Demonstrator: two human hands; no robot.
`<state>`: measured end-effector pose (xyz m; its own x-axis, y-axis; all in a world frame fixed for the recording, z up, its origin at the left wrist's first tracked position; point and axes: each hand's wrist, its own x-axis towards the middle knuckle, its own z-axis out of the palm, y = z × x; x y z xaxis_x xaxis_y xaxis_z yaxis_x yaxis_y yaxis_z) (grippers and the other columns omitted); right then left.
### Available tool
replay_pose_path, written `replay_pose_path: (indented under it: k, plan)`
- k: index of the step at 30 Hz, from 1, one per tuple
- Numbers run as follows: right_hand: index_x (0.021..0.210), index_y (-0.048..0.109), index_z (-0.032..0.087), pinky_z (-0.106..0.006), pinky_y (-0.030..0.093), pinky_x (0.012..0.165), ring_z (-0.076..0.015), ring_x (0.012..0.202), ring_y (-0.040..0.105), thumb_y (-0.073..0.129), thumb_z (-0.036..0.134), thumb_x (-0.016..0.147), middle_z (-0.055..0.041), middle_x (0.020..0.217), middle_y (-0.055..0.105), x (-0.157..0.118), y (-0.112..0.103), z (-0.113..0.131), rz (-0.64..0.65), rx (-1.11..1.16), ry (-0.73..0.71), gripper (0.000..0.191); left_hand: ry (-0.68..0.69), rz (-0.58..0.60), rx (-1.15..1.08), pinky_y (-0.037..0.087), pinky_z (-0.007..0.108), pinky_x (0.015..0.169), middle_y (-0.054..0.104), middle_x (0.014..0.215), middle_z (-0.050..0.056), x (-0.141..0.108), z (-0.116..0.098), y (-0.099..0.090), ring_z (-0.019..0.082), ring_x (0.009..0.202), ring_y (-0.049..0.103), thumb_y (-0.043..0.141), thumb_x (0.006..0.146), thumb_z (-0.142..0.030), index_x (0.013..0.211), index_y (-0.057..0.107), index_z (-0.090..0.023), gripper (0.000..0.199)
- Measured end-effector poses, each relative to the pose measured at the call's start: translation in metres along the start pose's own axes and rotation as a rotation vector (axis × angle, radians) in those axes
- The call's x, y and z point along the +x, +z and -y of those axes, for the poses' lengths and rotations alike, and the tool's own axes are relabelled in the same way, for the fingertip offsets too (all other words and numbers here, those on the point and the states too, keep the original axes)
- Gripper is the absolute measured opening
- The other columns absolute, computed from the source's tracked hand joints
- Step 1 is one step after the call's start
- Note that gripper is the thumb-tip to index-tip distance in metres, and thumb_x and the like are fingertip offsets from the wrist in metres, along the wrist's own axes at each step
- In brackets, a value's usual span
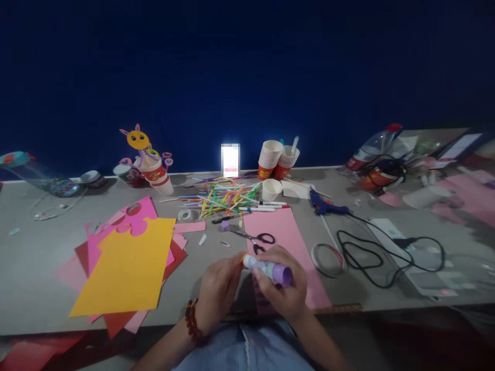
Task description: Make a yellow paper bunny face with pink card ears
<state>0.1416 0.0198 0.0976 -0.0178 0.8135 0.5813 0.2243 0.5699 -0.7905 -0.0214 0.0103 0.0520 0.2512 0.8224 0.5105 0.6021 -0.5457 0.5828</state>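
My right hand (284, 286) is wrapped round a glue stick (266, 269) with a purple base, its white end pointing left. That end meets a small orange piece (243, 259) pinched in the fingertips of my left hand (218, 288); most of the piece is hidden. Just beyond my hands, black-handled scissors (257, 238) lie partly on a pink sheet (274, 224). A small purple cap (225, 225) stands on the table left of the scissors.
Orange paper (135, 268) tops a stack at the left. Colourful pipe cleaners (228, 198) lie behind my hands, near stacked cups (269, 157). A blue glue gun (327, 205) and black cable (359, 263) lie right. A decorated cup (150, 170) stands back left.
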Motion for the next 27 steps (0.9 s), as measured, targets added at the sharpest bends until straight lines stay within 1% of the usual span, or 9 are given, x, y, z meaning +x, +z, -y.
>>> replay_pose_path:
  k: [3,7,11,15,20,24,27]
  plan:
    - [0.093,0.065,0.023,-0.033,0.051,0.06,-0.018,0.065,0.06,0.064,0.011,0.075,-0.0022,0.075,0.068,0.0003,0.0004,0.0001,0.052,0.009,-0.016,0.022,-0.006,0.01,0.015,0.06,0.029,0.079,0.075,0.108,0.007,-0.0005,0.0005,-0.0003,0.018,0.093,0.073,0.044,0.096,-0.014,0.127,0.055,-0.022,0.034]
    - [0.091,0.065,0.023,-0.033,0.052,0.064,-0.0175,0.066,0.06,0.064,0.01,0.075,-0.0013,0.075,0.067,0.0005,0.0017,-0.0019,0.01,-0.023,-0.011,0.021,0.003,0.01,0.016,0.059,0.028,0.08,0.074,0.11,0.008,0.001,0.0001,-0.002,0.018,0.095,0.072,0.047,0.096,-0.014,0.127,0.055,-0.021,0.033]
    - [0.094,0.064,0.023,-0.032,0.052,0.063,-0.0178,0.066,0.061,0.064,0.01,0.075,-0.002,0.077,0.069,0.0015,0.0025,-0.0017,0.043,0.002,-0.047,0.022,0.008,0.002,0.028,0.059,0.027,0.077,0.076,0.105,0.007,0.0028,-0.0014,-0.0027,0.018,0.091,0.073,0.046,0.096,-0.014,0.125,0.056,-0.019,0.031]
    - [0.091,0.065,0.023,-0.033,0.051,0.063,-0.0181,0.065,0.061,0.064,0.01,0.075,-0.002,0.076,0.07,0.004,0.0018,0.0016,-0.016,-0.014,-0.039,0.021,-0.031,0.035,0.026,0.059,0.026,0.075,0.076,0.102,0.007,0.003,-0.0033,-0.002,0.018,0.087,0.073,0.045,0.096,-0.015,0.123,0.057,-0.019,0.03]
    - [0.091,0.065,0.023,-0.032,0.051,0.061,-0.0179,0.063,0.061,0.065,0.01,0.073,-0.002,0.075,0.07,0.0051,0.002,0.003,0.002,0.008,-0.052,0.022,-0.039,0.035,0.063,0.059,0.028,0.078,0.076,0.104,0.007,0.0002,-0.0023,-0.0005,0.019,0.091,0.073,0.045,0.096,-0.016,0.124,0.057,-0.02,0.031]
    - [0.089,0.065,0.023,-0.033,0.051,0.063,-0.0173,0.063,0.061,0.064,0.009,0.074,-0.0012,0.074,0.068,0.0045,0.0034,0.0005,-0.037,-0.013,-0.042,0.021,-0.021,0.021,0.058,0.059,0.026,0.075,0.076,0.106,0.008,-0.0002,-0.0014,0.0001,0.018,0.089,0.073,0.046,0.096,-0.017,0.126,0.056,-0.019,0.032]
    - [0.093,0.064,0.023,-0.032,0.051,0.062,-0.0173,0.064,0.061,0.065,0.008,0.073,-0.0016,0.076,0.068,0.0042,0.0044,-0.0002,-0.022,0.014,-0.066,0.025,-0.017,0.024,0.051,0.059,0.026,0.075,0.076,0.102,0.007,0.0006,-0.0019,-0.0008,0.018,0.087,0.073,0.045,0.096,-0.016,0.125,0.056,-0.02,0.031]
